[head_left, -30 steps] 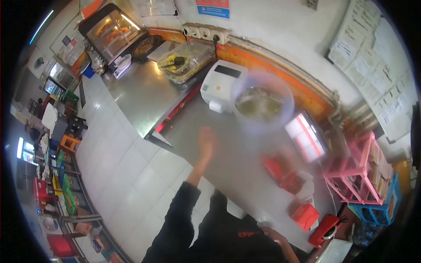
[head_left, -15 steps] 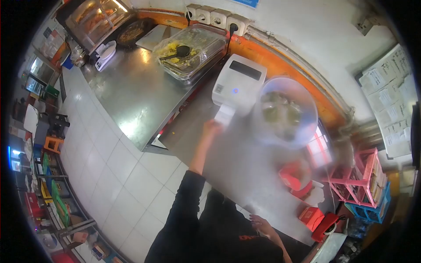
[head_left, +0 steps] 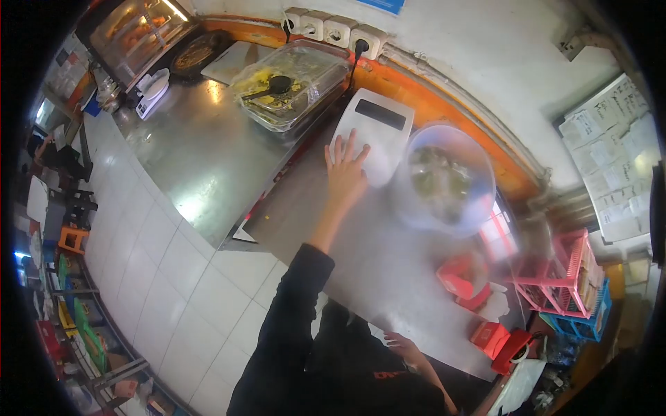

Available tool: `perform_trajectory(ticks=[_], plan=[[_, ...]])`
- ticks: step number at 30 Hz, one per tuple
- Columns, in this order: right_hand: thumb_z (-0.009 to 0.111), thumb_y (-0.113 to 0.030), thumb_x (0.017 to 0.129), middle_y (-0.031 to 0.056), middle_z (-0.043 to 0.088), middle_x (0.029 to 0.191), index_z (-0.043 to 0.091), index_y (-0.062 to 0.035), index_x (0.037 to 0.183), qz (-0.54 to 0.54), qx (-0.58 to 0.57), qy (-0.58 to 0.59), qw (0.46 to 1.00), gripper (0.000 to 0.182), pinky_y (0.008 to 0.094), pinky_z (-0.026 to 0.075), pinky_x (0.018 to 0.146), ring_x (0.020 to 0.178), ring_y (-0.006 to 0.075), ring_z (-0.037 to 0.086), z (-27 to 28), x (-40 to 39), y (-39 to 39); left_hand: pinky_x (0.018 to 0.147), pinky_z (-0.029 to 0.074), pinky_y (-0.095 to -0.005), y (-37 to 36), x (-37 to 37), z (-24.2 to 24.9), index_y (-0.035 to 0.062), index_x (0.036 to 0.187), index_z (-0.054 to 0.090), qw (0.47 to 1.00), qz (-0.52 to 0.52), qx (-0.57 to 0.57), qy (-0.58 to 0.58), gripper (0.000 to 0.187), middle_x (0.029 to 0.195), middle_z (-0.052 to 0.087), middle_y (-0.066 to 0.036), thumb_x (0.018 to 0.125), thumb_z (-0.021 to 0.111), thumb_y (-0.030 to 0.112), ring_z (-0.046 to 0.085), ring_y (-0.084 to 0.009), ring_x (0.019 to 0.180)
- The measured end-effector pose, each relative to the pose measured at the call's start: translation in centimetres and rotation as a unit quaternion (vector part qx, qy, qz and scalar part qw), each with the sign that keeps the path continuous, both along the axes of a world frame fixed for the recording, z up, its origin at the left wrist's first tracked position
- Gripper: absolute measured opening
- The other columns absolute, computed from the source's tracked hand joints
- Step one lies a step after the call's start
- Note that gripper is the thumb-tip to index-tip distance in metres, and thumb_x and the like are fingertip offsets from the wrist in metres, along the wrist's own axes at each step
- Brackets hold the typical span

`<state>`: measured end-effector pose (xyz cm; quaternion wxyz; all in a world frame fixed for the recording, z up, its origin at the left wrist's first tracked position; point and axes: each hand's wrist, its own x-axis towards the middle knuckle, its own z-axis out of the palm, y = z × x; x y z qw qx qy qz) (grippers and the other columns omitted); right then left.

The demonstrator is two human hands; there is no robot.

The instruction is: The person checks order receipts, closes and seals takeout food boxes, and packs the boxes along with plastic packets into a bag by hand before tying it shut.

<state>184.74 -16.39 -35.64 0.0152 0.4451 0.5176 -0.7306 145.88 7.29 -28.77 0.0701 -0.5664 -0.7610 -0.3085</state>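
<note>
My left hand point(head_left: 347, 170) reaches forward with fingers spread over the front of a white label printer point(head_left: 378, 114), its fingertips on the casing. Nothing shows between those fingers, though the palm side is hidden. My right hand point(head_left: 408, 348) hangs low at the near edge of the steel table point(head_left: 368, 263), its fingers loosely apart and with nothing seen in them. Right of the printer stands a cloudy plastic tub point(head_left: 483, 197) with greenish bagged contents, blurred in part.
On the counter to the left are a plastic-wrapped tray point(head_left: 312, 59) with a black spoon point(head_left: 279, 85) and a small white scale point(head_left: 151, 90). Red cartons point(head_left: 491, 338) and a pink rack point(head_left: 565, 270) occupy the right end. Power sockets point(head_left: 336, 31) line the wall.
My left hand has moved up from the paper label at the printer's front onto the casing, and its fingers have spread. That label no longer shows. My right hand stays low.
</note>
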Motion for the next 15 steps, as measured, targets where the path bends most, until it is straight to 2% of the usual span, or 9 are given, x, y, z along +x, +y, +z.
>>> perform_trajectory(ticks=[1,4,8,10,11,13,14,15], plan=[[0.052,-0.001,0.078,0.0064,0.052,0.112,0.043,-0.0094,0.123,-0.009,0.002,-0.011,1.0,0.047,0.0304,0.041,0.086,0.099,0.0178,0.049,0.9,-0.4,0.0,0.1,0.012,-0.0551,0.8,0.0,-0.5,0.0272,0.114,0.052,0.999,-0.016,-0.028,0.018,0.057,0.14,0.018,-0.008,0.062,0.052,0.002,0.02,-0.0339,0.125],[0.052,-0.001,0.078,0.0064,0.052,0.112,0.043,-0.0094,0.122,-0.029,0.021,-0.021,0.999,0.046,0.0303,0.04,0.087,0.1,0.0176,0.049,0.6,0.1,-0.6,0.101,0.01,-0.0545,1.0,-0.2,-1.8,0.0235,0.108,0.057,0.999,0.023,-0.003,-0.049,0.051,0.139,0.021,-0.007,0.061,0.052,0.003,0.017,-0.0331,0.128],[0.053,-0.002,0.078,0.0068,0.052,0.112,0.044,-0.0088,0.121,-0.047,0.037,0.011,0.998,0.044,0.0301,0.04,0.087,0.101,0.018,0.049,-0.1,0.6,-0.8,0.102,0.008,-0.0547,0.5,-0.4,-2.1,0.0265,0.11,0.054,0.997,0.023,0.024,-0.069,0.057,0.14,0.019,-0.007,0.06,0.053,0.001,0.014,-0.0325,0.129],[0.053,-0.003,0.078,0.0067,0.052,0.112,0.044,-0.0085,0.121,-0.057,0.025,-0.003,0.998,0.044,0.0302,0.04,0.087,0.101,0.018,0.049,0.5,0.1,-0.6,0.102,0.011,-0.0517,-0.8,-0.5,-2.6,0.0182,0.111,0.052,0.984,0.064,0.087,-0.144,0.055,0.138,0.022,-0.009,0.06,0.055,-0.001,0.016,-0.0316,0.128],[0.053,-0.004,0.079,0.0066,0.052,0.112,0.044,-0.0083,0.12,-0.065,0.011,-0.017,0.998,0.043,0.0304,0.04,0.087,0.101,0.0179,0.049,0.8,-0.4,-0.6,0.102,0.011,-0.0517,-1.9,-0.5,-3.6,0.0182,0.111,0.052,0.984,0.064,0.085,-0.143,0.055,0.138,0.022,-0.009,0.06,0.055,-0.001,0.016,-0.0316,0.128],[0.053,-0.004,0.079,0.0065,0.053,0.112,0.044,-0.0084,0.12,-0.06,0.014,-0.02,0.998,0.042,0.0302,0.04,0.086,0.101,0.018,0.05,1.1,-1.0,-0.3,0.1,0.018,-0.0435,-3.5,-0.8,-7.4,0.0099,0.113,0.047,0.911,0.105,0.205,-0.343,0.051,0.133,0.027,-0.01,0.064,0.057,-0.002,0.023,-0.0293,0.124],[0.053,-0.005,0.079,0.0064,0.053,0.111,0.045,-0.0085,0.119,-0.055,0.018,-0.025,0.998,0.042,0.03,0.04,0.086,0.1,0.018,0.05,1.1,-1.3,-0.1,0.1,0.018,-0.0435,-4.0,-0.9,-8.3,0.0099,0.113,0.047,0.911,0.104,0.204,-0.342,0.051,0.133,0.027,-0.01,0.064,0.057,-0.002,0.023,-0.0293,0.124],[0.053,-0.005,0.079,0.0064,0.053,0.111,0.045,-0.0085,0.119,-0.056,0.016,-0.026,0.998,0.042,0.03,0.04,0.086,0.1,0.018,0.05,1.1,-1.5,0.0,0.099,0.021,-0.0389,-4.4,-0.9,-9.1,0.0064,0.11,0.047,0.894,0.095,0.199,-0.391,0.045,0.129,0.033,-0.009,0.067,0.057,-0.001,0.028,-0.0264,0.121]])
